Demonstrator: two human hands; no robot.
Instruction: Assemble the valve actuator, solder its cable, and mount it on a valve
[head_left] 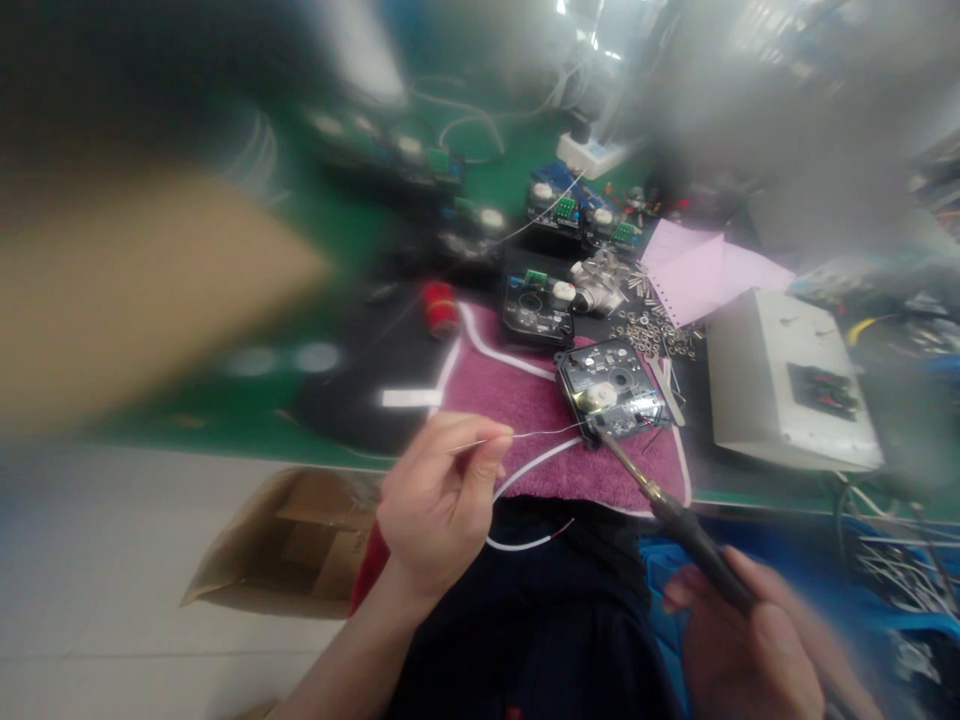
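Between thumb and fingers, my left hand [442, 490] pinches a thin strand of solder wire [544, 432], which runs right to a black circuit board unit [611, 385]. My right hand [757, 630] is wrapped round the dark handle of a soldering iron [675, 515]. Its tip meets the lower left edge of the board, close to the wire's end; whether they touch, I cannot tell. The unit lies tilted on a purple towel [510, 400] with a white border. A white cable [525, 545] with a bared end hangs at the towel's front.
Another black board unit [538, 305] sits behind, near a red spool [440, 308]. Loose metal nuts [649, 335], a wrench [666, 390] and pink papers [701, 265] lie to the right, beside a white box [787, 385]. A cardboard box [300, 545] stands on the floor.
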